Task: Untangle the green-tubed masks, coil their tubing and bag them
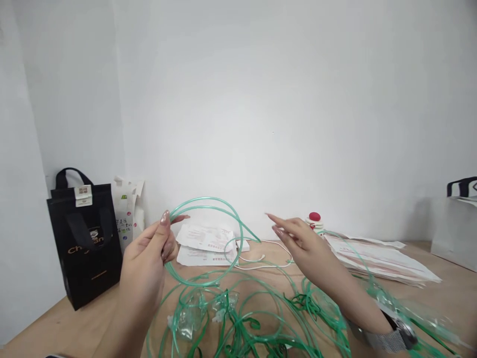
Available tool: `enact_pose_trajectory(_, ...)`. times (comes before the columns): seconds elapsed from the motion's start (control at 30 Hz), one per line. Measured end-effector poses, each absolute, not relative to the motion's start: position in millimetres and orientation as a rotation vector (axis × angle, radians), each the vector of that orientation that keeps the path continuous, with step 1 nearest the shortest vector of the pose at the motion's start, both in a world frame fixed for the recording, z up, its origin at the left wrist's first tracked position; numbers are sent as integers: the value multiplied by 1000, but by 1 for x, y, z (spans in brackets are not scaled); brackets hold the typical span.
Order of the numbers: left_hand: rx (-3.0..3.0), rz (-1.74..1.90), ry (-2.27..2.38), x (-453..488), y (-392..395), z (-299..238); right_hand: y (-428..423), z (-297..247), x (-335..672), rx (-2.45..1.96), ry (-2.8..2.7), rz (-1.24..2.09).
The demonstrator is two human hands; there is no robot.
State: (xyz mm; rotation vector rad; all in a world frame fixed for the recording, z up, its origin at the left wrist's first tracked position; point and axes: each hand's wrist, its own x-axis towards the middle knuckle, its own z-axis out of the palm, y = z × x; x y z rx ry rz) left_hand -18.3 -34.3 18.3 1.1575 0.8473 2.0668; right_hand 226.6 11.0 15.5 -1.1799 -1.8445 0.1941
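My left hand (154, 243) is closed on a loop of clear green tubing (210, 200), pinched between thumb and fingers above the table. One end of the tubing points right, toward my other hand. My right hand (294, 236) is raised to the right of the loop, its fingers stretched out and holding nothing. It wears a watch with a mesh band at the wrist. Below both hands lies a tangle of green tubing (261, 313) with green straps. Clear plastic pieces (188, 318) are mixed in with it.
A black paper bag (85, 243) stands at left, beside a white printed bag (128, 214). White printed packets (208, 246) and a white cable (261, 267) lie behind the loop. Stacked papers (380, 256), a red-topped item (315, 217) and a pale bag (454, 228) are at right.
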Motion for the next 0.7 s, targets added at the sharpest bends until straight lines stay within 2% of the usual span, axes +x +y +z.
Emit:
enact_pose_trajectory(0.1,1194,1992,846,-11,-32,15,-12,23,207,-861,-1886,430)
enact_pose_trajectory(0.33,1232,1777,743,2,-39,14,-14,12,183,-848,-1887,442)
enact_pose_trajectory(0.5,1135,2026,677,4,-38,13,-13,11,180,-644,-1795,844)
enact_pose_trajectory(0.7,919,2242,533,0,-41,18,-10,18,186,-534,-1754,1125)
